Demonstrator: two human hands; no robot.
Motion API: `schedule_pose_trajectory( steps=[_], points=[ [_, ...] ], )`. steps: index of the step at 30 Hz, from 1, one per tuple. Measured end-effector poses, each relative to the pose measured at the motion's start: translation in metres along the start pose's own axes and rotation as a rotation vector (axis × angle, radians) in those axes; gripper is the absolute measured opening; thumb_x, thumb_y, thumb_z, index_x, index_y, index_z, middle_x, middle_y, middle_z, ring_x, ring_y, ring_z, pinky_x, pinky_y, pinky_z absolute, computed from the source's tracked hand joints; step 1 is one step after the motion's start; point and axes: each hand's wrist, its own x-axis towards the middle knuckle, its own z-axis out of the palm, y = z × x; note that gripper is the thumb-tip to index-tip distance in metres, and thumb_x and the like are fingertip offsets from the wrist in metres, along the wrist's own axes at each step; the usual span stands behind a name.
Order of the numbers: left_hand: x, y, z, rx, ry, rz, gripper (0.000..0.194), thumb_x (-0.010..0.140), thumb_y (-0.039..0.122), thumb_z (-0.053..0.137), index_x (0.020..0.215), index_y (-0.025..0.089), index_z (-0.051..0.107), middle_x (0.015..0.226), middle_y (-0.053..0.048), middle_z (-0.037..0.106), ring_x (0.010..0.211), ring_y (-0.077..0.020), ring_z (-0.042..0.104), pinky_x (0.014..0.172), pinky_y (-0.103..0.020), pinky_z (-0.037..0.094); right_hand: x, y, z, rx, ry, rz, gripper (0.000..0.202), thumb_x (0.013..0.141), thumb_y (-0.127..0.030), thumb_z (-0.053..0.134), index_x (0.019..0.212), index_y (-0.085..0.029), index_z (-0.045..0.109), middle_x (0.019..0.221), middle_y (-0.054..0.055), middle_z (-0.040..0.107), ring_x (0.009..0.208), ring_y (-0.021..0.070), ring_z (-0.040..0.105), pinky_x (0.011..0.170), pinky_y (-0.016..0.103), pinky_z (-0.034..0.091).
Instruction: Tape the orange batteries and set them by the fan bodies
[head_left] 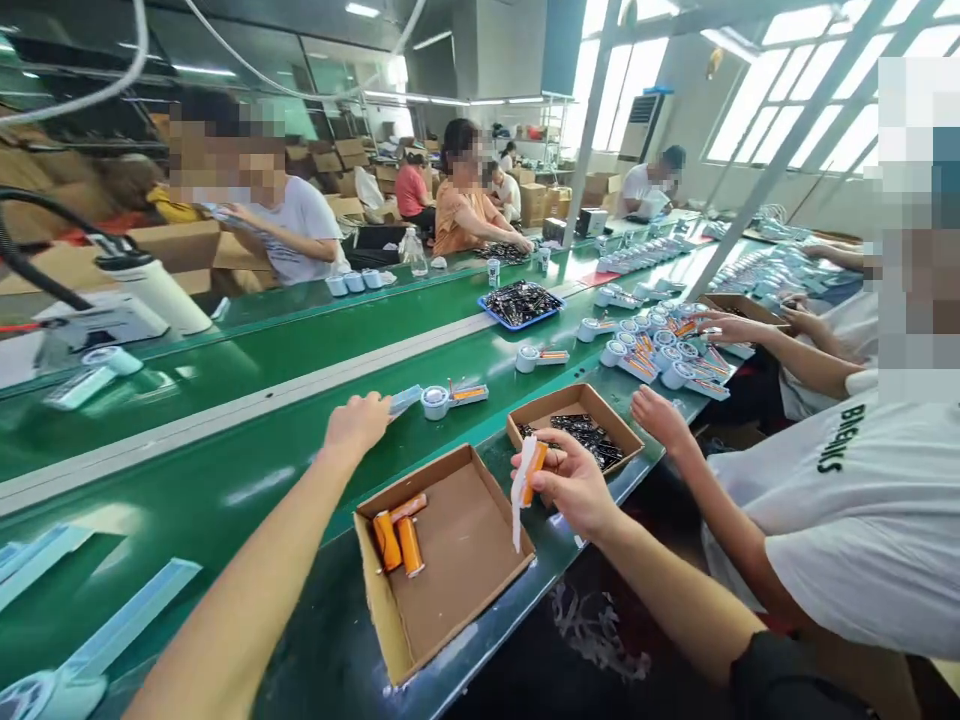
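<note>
My left hand [358, 428] reaches out over the green belt, its fingers closed around one end of a light blue plastic casing [405, 400]. Just beyond it lies another casing with a round head [435, 402] and an orange cell in its handle. Close to me, my right hand [574, 482] pinches an orange cylindrical battery [535, 474] upright between thumb and fingers. A white strip [517, 500] hangs down along the battery's left side. Below it stands an open cardboard box [465, 570], with several orange batteries [409, 545] in its left part.
A smaller cardboard box [517, 425] of black parts stands beyond my right hand. Ahead, a blue tray [517, 322] holds more black parts. Casings pile up [667, 345] at right, near a co-worker's hand [660, 415]. More casings [127, 620] lie at lower left.
</note>
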Motion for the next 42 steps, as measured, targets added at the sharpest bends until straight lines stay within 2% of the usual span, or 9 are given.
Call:
schedule_pose_trajectory(
  steps=[3,7,11,16,21,28,36,40,42],
  points=[
    [-0.023,-0.036,0.016,-0.048,0.095,0.171,0.039,0.098,0.036,0.046,0.129,0.029,0.070,0.142,-0.012,0.064,0.128,-0.0337,0.059,0.092,-0.045,0.058,0.020,-0.017,-0.003,-0.080,-0.057,-0.045,0.052,0.070,-0.027,0.094,0.114,-0.025,0.065,0.096,0.003,0.084,0.086,0.0207,0.081,0.074,0.033,0.067],
    [-0.044,-0.060,0.031,-0.184,0.072,0.366,0.029,0.087,0.031,0.053,0.101,0.028,0.079,0.125,-0.011,0.072,0.120,-0.0294,0.063,0.099,-0.042,0.055,0.073,-0.017,0.034,-0.170,-0.214,-0.115,0.052,0.070,-0.030,0.094,0.113,-0.026,0.064,0.097,0.002,0.083,0.093,0.0218,0.081,0.077,0.035,0.067],
    [-0.045,-0.051,0.026,-0.333,-0.080,0.317,0.011,0.075,0.029,0.065,0.076,0.026,0.076,0.112,-0.010,0.077,0.118,-0.0292,0.063,0.110,-0.041,0.046,0.133,0.021,0.078,-0.259,-0.351,-0.117,0.052,0.070,-0.032,0.091,0.114,-0.025,0.063,0.095,-0.001,0.082,0.086,0.0176,0.079,0.079,0.031,0.065],
    [-0.038,-0.054,0.019,-0.415,-0.132,0.183,0.029,0.088,0.042,0.058,0.103,0.028,0.079,0.117,-0.003,0.077,0.105,-0.0217,0.068,0.092,-0.029,0.048,0.179,0.080,0.090,-0.576,-0.386,-0.097,0.040,0.078,-0.038,0.082,0.111,-0.022,0.065,0.084,-0.002,0.079,0.079,0.0156,0.076,0.077,0.029,0.060],
    [-0.039,-0.052,0.019,-0.433,-0.098,0.113,0.032,0.096,0.043,0.049,0.108,0.027,0.075,0.105,-0.002,0.078,0.090,-0.0194,0.068,0.078,-0.026,0.044,0.189,0.105,0.082,-0.806,-0.431,-0.140,0.032,0.084,-0.037,0.075,0.110,-0.021,0.065,0.083,0.000,0.078,0.080,0.0166,0.076,0.080,0.030,0.057],
    [-0.037,-0.040,0.017,-0.422,-0.069,0.103,0.029,0.097,0.040,0.051,0.107,0.026,0.075,0.109,-0.004,0.078,0.096,-0.0216,0.068,0.080,-0.027,0.045,0.189,0.115,0.074,-1.210,-0.610,-0.185,0.029,0.095,-0.031,0.064,0.121,-0.020,0.064,0.090,0.000,0.080,0.080,0.0132,0.074,0.084,0.026,0.054],
    [-0.028,-0.029,0.026,-0.436,-0.047,0.053,0.028,0.099,0.041,0.051,0.103,0.027,0.075,0.105,-0.005,0.078,0.097,-0.0224,0.069,0.082,-0.028,0.046,0.195,0.109,0.082,-1.458,-0.790,-0.121,0.026,0.084,-0.020,0.079,0.109,-0.022,0.075,0.089,0.004,0.081,0.086,0.0224,0.076,0.079,0.027,0.050],
    [-0.026,-0.022,0.027,-0.443,-0.006,0.008,0.030,0.101,0.035,0.044,0.103,0.025,0.073,0.106,-0.007,0.078,0.098,-0.0220,0.070,0.081,-0.028,0.047,0.197,0.110,0.094,-1.522,-0.748,-0.098,0.028,0.074,-0.019,0.087,0.100,-0.023,0.078,0.071,0.001,0.075,0.078,0.0228,0.076,0.077,0.028,0.053],
    [-0.025,-0.019,0.026,-0.445,0.012,0.006,0.028,0.100,0.033,0.045,0.101,0.024,0.072,0.105,-0.007,0.078,0.098,-0.0220,0.070,0.082,-0.028,0.048,0.196,0.111,0.101,-1.540,-0.681,-0.105,0.018,0.076,-0.024,0.087,0.091,-0.021,0.078,0.063,-0.002,0.071,0.074,0.0193,0.074,0.077,0.028,0.054]
  ],
)
